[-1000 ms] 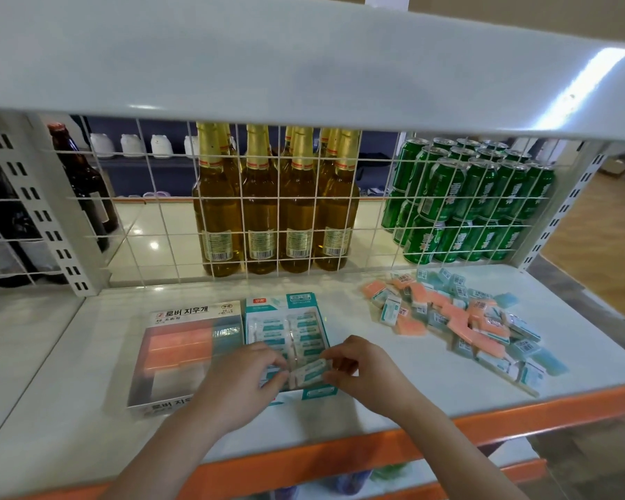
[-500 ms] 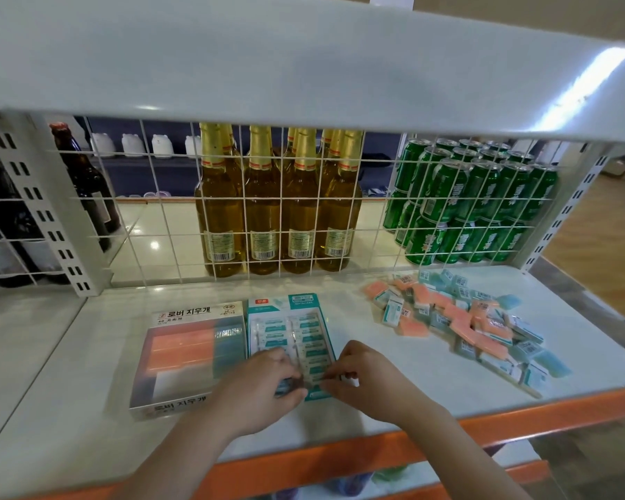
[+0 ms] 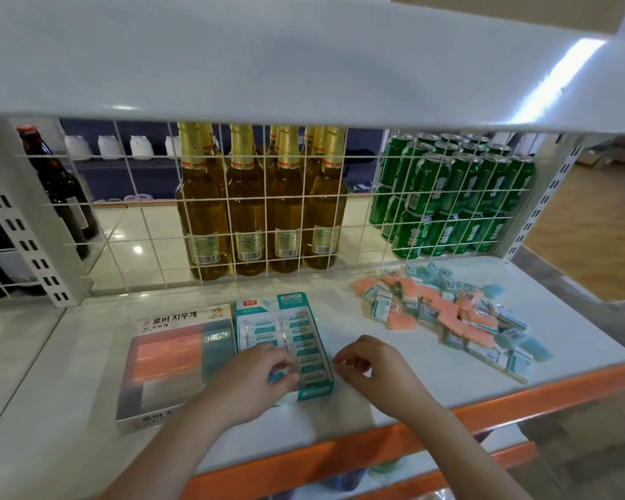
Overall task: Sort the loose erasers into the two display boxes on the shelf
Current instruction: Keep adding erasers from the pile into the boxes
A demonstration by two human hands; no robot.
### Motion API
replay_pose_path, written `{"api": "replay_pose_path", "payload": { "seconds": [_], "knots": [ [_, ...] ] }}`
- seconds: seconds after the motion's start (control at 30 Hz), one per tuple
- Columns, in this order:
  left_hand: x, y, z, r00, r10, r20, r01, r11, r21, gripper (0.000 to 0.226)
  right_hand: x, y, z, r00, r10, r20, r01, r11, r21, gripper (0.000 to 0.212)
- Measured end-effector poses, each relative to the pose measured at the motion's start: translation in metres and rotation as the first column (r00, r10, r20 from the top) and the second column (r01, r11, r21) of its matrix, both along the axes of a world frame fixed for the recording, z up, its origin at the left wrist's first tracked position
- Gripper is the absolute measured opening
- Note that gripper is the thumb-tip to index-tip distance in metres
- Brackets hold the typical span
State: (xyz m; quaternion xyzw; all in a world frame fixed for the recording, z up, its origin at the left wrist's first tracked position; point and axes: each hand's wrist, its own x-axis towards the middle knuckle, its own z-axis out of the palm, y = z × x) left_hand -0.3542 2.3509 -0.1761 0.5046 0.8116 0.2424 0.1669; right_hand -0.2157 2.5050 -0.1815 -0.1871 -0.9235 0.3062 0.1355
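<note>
A: Head view: left hand pinches a teal eraser into the teal box, front row.

B: Right hand hangs loosely curled, empty; probably the loose pile next.

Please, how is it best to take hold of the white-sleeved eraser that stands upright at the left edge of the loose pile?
Probably pinch the white-sleeved eraser by its two broad faces, coming from above. It stands on end at the near-left edge of the pile, so its top is exposed, with bare shelf to its left. The right hand is nearer and holds nothing.
</note>
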Motion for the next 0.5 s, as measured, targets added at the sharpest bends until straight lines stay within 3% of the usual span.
{"api": "replay_pose_path", "payload": {
  "seconds": [0.5],
  "knots": [
    [0.025,0.076,0.0,0.997,0.074,-0.005,-0.071,0.968,0.241,0.024,0.048,0.081,-0.006,0.911,-0.412,-0.029,0.413,0.909,0.054,0.018]
  ]
}}
